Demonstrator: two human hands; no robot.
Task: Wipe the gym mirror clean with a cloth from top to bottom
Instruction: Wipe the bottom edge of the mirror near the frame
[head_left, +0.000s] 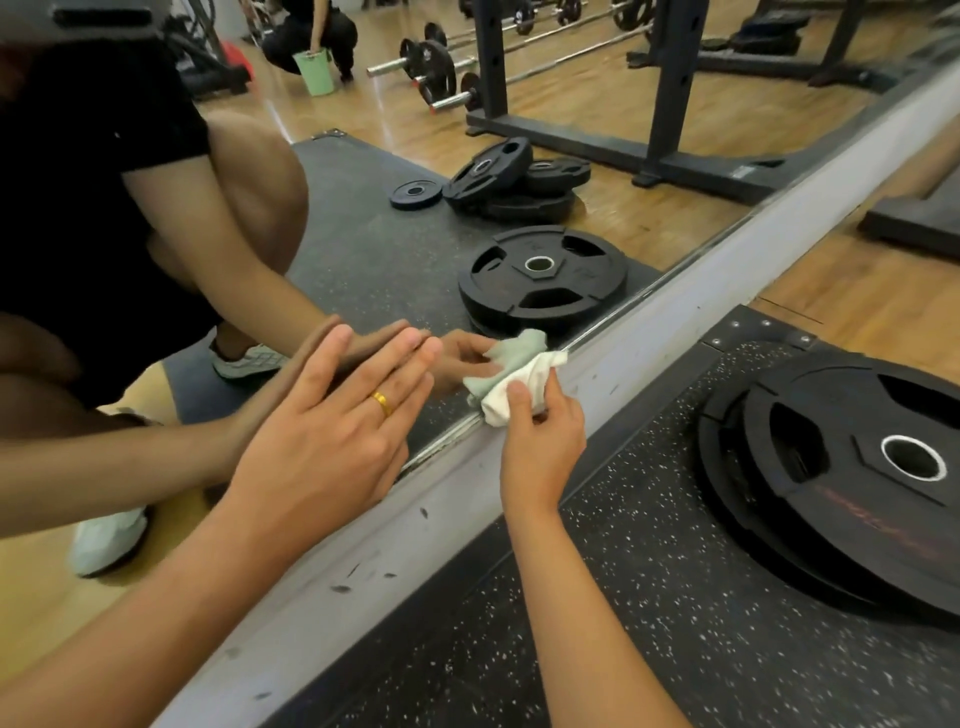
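Observation:
The gym mirror (363, 249) fills the upper left of the head view, and its bottom edge meets a grey baseboard (519, 478) that runs diagonally. My right hand (540, 436) grips a crumpled white cloth (519, 387) and holds it against the mirror's bottom edge. My left hand (332, 431), with a gold ring on one finger, lies flat with straight fingers against the glass just left of the cloth. Both hands and the cloth are reflected in the mirror.
A stack of black weight plates (852, 478) lies on the speckled rubber floor (623, 623) to the right, close to the baseboard. The mirror reflects more plates, barbells, a rack, and a crouching person with a green bucket (314, 73).

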